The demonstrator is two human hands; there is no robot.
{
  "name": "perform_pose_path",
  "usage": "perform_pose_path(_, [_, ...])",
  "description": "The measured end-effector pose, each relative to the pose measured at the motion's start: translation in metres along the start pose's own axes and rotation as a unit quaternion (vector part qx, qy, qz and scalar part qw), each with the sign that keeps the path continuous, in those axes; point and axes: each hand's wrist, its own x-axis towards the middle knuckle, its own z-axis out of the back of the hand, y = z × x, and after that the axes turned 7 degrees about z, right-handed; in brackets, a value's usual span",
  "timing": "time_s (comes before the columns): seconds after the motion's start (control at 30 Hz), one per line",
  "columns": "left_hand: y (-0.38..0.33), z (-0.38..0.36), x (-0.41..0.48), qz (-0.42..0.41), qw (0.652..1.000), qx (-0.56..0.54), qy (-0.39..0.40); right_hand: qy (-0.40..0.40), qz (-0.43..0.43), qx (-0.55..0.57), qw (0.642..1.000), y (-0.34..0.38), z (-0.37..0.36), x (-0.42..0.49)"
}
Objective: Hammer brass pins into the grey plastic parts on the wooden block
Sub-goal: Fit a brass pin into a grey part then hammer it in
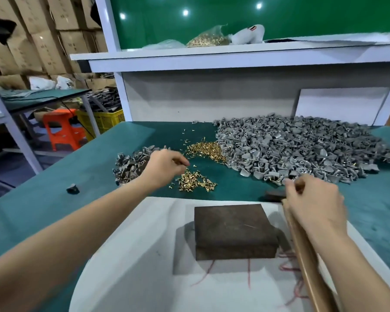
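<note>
- The left hand [164,167] hovers low over the brass pins [194,181], fingers curled down and bunched against the thumb. I cannot tell whether a pin sits between them.
- The right hand [313,203] grips one hammer [302,251] high on its pale wooden handle, close to the dark head. Its forefinger and thumb reach to the edge of the large heap of grey plastic parts [291,147].
- Between the two forearms sits one wooden block [232,228]: dark brown and square, seemingly two slabs stacked, with a worn top face and a thin pale scratch.
- The block rests on a white sheet [133,255] with loose red threads on it, at the near edge of the green worktop [54,199].
- The pins lie in two loose clusters. One is under the left hand; the farther cluster [206,149] touches the large heap.
- The grey parts form two heaps: the large one at the right and a small heap [131,163] behind the left hand.
- One lone dark piece [73,188] lies apart at the left.
- On the white shelf [189,56] above lies one clear bag of pins [206,39].
- Off to the left stand one orange stool [62,129], one yellow crate [101,120] and stacked cardboard boxes [38,30]. Their print is too blurred to read.
</note>
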Motion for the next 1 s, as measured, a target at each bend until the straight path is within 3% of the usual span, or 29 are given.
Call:
perform_pose_path(0.03, [-0.013,-0.001,-0.013,0.007,0.991,-0.131,0.013,-0.029,0.057,0.031,0.997,0.004,0.001,-0.001])
perform_pose_path(0.1, [-0.04,-0.008,-0.045,0.003,0.928,-0.366,0.071,-0.068,0.207,0.098,0.971,0.019,0.003,-0.008])
perform_pose_path(0.13, [-0.048,-0.013,-0.06,-0.001,0.898,-0.431,0.088,-0.069,0.276,0.125,0.951,0.028,0.003,-0.014])
perform_pose_path(0.23, [-0.061,-0.026,-0.087,0.0,0.85,-0.504,0.153,-0.032,0.408,0.162,0.898,0.048,0.001,-0.028])
perform_pose_path(0.33, [-0.056,-0.023,-0.092,-0.004,0.817,-0.539,0.207,-0.007,0.457,0.175,0.872,0.057,0.0,-0.036])
perform_pose_path(0.47, [-0.051,-0.02,-0.093,0.013,0.803,-0.552,0.226,-0.015,0.456,0.192,0.869,0.053,0.004,-0.037])
perform_pose_path(0.6, [-0.049,-0.022,-0.091,0.053,0.746,-0.623,0.23,-0.027,0.42,0.221,0.88,0.048,0.01,-0.034])
perform_pose_path(0.67, [-0.047,-0.021,-0.088,0.069,0.742,-0.634,0.206,-0.019,0.379,0.231,0.896,0.048,0.011,-0.033])
perform_pose_path(0.8, [-0.046,-0.019,-0.087,0.07,0.75,-0.63,0.189,0.107,0.279,0.177,0.938,0.05,0.013,-0.037])
perform_pose_path(0.87, [-0.048,-0.019,-0.089,0.057,0.748,-0.631,0.196,0.184,0.258,0.112,0.942,0.05,0.012,-0.039])
perform_pose_path(1.0, [-0.052,-0.02,-0.092,0.039,0.749,-0.631,0.197,0.197,0.25,0.018,0.948,0.055,0.011,-0.042])
